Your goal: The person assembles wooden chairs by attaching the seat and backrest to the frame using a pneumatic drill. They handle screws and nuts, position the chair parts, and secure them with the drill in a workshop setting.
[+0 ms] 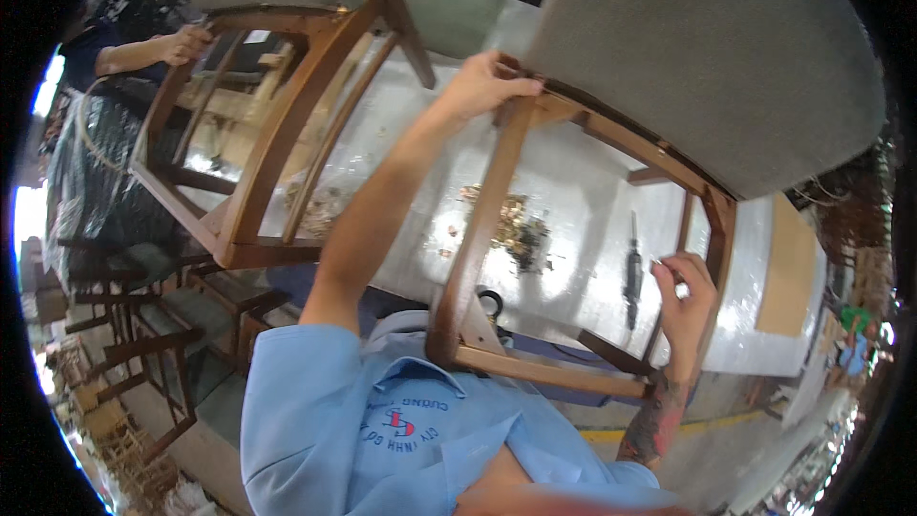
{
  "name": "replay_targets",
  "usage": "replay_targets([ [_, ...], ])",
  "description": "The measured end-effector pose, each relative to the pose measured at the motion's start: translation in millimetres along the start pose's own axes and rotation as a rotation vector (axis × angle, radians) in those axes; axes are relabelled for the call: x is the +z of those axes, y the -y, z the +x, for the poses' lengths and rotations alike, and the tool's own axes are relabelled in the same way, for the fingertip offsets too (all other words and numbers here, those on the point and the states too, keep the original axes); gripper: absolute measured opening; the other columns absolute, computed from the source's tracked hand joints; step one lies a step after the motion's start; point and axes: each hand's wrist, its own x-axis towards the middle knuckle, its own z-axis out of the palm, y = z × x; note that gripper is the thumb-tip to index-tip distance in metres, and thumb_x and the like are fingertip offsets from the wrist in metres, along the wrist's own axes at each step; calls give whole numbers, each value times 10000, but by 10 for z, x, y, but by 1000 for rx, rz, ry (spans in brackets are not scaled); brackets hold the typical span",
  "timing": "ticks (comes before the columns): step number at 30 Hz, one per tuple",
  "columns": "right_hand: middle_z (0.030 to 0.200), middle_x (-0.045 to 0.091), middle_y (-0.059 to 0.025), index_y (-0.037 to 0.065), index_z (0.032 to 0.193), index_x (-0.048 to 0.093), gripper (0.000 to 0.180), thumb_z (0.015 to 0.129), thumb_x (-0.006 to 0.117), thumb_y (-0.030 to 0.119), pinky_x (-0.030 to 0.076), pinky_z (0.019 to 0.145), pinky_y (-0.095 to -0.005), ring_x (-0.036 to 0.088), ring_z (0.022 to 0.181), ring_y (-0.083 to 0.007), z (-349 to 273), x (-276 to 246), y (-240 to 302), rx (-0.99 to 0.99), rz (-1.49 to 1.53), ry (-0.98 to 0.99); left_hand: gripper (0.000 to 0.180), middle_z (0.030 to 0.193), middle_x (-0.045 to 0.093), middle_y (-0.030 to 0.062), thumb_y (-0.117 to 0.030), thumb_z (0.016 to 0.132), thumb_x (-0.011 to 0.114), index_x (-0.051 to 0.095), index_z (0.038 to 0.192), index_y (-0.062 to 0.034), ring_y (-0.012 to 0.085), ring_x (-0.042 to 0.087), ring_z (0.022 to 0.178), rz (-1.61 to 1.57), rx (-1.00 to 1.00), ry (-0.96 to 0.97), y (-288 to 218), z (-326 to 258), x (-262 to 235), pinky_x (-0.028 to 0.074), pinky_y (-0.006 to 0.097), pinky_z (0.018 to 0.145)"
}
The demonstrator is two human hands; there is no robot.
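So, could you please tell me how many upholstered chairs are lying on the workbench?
2. One chair with a grey seat lies at the right, held by the left hand and right hand. A second chair lies at the left, gripped by a co-worker's hand. Others may be hidden.

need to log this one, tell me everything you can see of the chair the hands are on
The chair has a brown wooden frame and a grey fabric seat. It lies tipped on the shiny covered bench, legs toward the person. The left hand grips the frame by the seat; the right hand holds a leg.
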Motion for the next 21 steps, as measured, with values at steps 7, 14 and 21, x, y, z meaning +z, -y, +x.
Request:
replay_targets([
  [7,945,601,-146,-45,928,625,102,862,672,17,456,727,-365,576,869,-275,-104,-168,-226,-59,-105,3,597,1069,652,125,-370,800,815,580,1206,0,197,636,968,-44,-91,68,156,44,-34,528,335,785],
  [14,958,601,-88,-9,959,623,85,931,631,70,420,618,-291,578,840,-200,-175,-210,-331,-79,-135,-33,630,1103,633,110,-504,898,672,551,1241,11,169,628,915,-110,-136,-16,349,-217,-203,529,315,740],
  [21,945,677,-126,-1,862,703,81,919,647,17,549,691,-337,652,807,-224,-116,-334,-74,-120,-149,-84,516,1118,614,74,-469,949,589,567,1234,-40,186,617,917,-123,-410,-371,1552,-1035,-795,508,361,797],
])
